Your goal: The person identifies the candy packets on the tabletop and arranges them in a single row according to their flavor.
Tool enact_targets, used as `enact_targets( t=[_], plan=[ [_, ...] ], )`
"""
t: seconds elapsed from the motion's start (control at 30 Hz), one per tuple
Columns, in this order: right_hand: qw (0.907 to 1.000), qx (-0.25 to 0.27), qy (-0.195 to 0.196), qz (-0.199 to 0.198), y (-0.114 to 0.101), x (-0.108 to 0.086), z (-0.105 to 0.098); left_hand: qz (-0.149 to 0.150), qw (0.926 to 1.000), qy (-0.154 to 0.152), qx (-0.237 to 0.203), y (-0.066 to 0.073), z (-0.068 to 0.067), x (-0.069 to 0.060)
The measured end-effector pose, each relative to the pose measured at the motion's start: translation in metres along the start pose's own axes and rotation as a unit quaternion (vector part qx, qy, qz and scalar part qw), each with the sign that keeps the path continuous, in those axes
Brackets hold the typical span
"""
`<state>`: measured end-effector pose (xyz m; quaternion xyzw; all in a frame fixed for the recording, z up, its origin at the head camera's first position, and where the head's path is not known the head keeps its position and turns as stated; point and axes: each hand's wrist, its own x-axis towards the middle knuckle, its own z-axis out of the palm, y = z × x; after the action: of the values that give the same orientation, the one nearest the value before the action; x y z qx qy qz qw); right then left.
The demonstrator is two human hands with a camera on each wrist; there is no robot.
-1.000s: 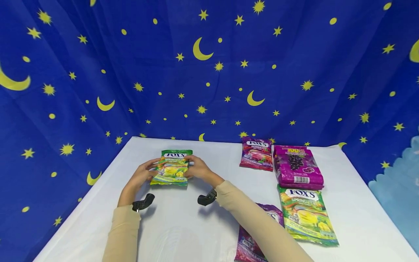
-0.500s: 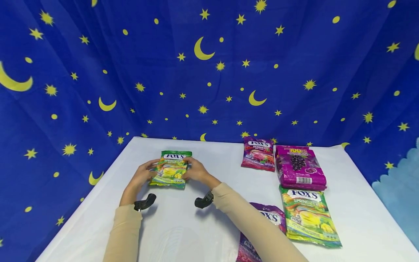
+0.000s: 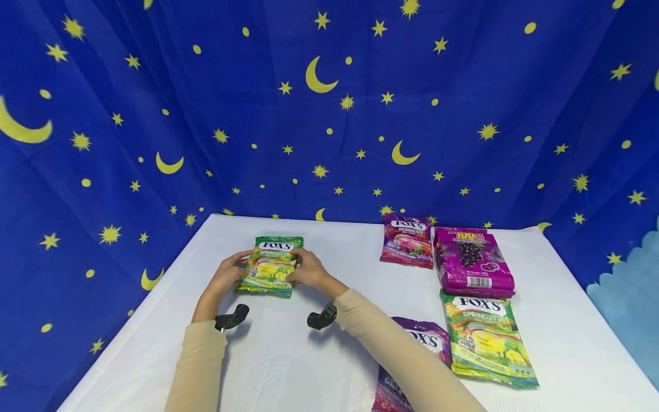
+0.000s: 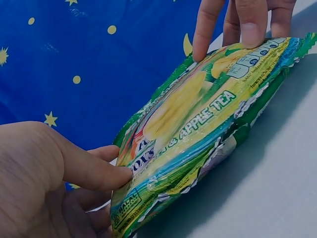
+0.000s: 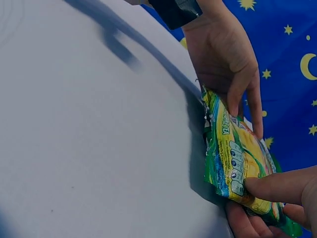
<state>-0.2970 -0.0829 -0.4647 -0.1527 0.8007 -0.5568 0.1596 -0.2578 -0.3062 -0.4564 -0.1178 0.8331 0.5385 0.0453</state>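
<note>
On my feed I see a white worktop (image 3: 309,366) with a dark blue curtain (image 3: 360,114) behind it, printed with yellow stars (image 3: 488,131), moons (image 3: 312,79) and dots (image 3: 329,131); a pale blue patch (image 3: 628,303) shows at my far right. Near the back edge lies a berries bag (image 3: 408,240), just left of a purple pack (image 3: 473,263). A green-and-yellow bag (image 3: 489,340) meets that pack's near side; a purple bag (image 3: 435,337), partly hidden from me, lies just to its left.
</note>
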Motion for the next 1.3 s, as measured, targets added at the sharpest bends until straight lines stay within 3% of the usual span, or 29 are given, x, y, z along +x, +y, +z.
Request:
enact_targets(
  t=[0.2, 0.37, 0.5, 0.57, 0.63, 0.7, 0.83, 0.93, 1.13, 1.3],
  plan=[
    [0.9998, 0.021, -0.001, -0.001, 0.001, -0.002, -0.002, 0.015, 0.9982, 0.007, 0.058, 0.005, 0.002, -0.002],
    [0.9991, 0.040, -0.009, 0.010, 0.004, -0.008, -0.008, 0.027, 0.9856, 0.062, 0.155, 0.012, 0.010, -0.005],
    [0.9989, 0.039, -0.017, 0.020, 0.008, -0.015, -0.021, 0.079, 0.9702, 0.126, 0.191, 0.021, 0.024, -0.013],
    [0.9985, 0.045, -0.022, 0.023, 0.008, -0.020, -0.030, 0.113, 0.9664, 0.137, 0.186, 0.027, 0.031, -0.019],
    [0.9977, 0.057, -0.030, 0.020, 0.008, -0.026, -0.040, 0.145, 0.9676, 0.123, 0.166, 0.033, 0.039, -0.025],
    [0.9963, 0.075, -0.041, 0.014, 0.007, -0.034, -0.051, 0.159, 0.9731, 0.092, 0.138, 0.038, 0.047, -0.032],
    [0.9938, 0.095, -0.058, -0.001, 0.004, -0.052, -0.074, 0.153, 0.9862, 0.022, 0.061, 0.051, 0.070, -0.047],
    [0.9937, 0.096, -0.056, -0.010, 0.007, -0.068, -0.093, 0.147, 0.9889, -0.020, 0.012, 0.059, 0.091, -0.056],
    [0.9976, 0.052, -0.034, -0.030, 0.018, -0.106, -0.128, 0.155, 0.9832, -0.086, -0.042, 0.070, 0.135, -0.071],
    [0.9984, 0.020, -0.024, -0.048, 0.030, -0.133, -0.149, 0.166, 0.9735, -0.142, -0.067, 0.077, 0.163, -0.080]
  ],
)
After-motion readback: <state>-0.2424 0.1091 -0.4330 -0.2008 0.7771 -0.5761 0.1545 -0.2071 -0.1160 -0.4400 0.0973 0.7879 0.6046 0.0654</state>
